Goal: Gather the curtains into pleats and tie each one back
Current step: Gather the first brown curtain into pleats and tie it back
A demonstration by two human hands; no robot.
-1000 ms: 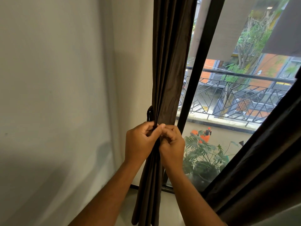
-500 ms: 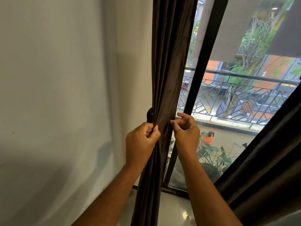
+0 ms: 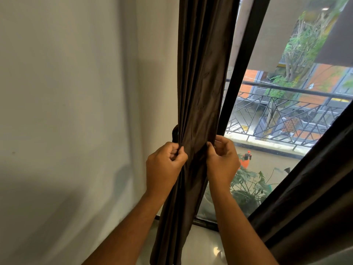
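Left hand (image 3: 165,165) and right hand (image 3: 222,159) raised level, apart, each pinched closed, forearms extended

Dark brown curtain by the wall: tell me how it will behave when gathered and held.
The dark brown curtain is probably floppy: it hangs in soft folds and bunches where the left hand and right hand pinch it. Its slight sheen suggests it may be slippery, so pleats could slide loose.

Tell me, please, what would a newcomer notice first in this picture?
First, the dark brown curtain hanging in the middle beside the pale wall, pinched at its edges by the left hand and the right hand. Next, the window on the right, showing a black balcony railing and a green plant below it.
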